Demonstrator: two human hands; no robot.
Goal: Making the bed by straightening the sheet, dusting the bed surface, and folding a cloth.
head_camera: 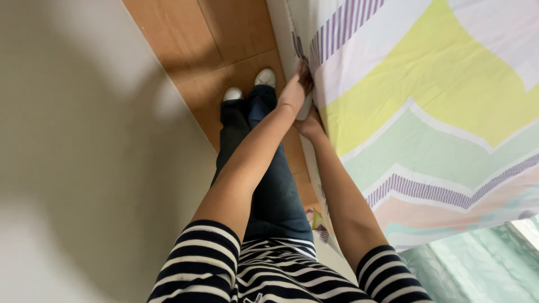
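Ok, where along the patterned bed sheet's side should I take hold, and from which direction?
Probably the hanging side edge of the patterned bed sheet, where it folds over the mattress side beside the wooden floor. Come from the floor side, as the left hand and right hand do now: there the cloth drops into a fold that fingers can pinch, while the top lies flat.

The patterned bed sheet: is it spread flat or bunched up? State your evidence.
Spread flat: the bed sheet shows its bands unbroken, while left hand and right hand grip its edge.
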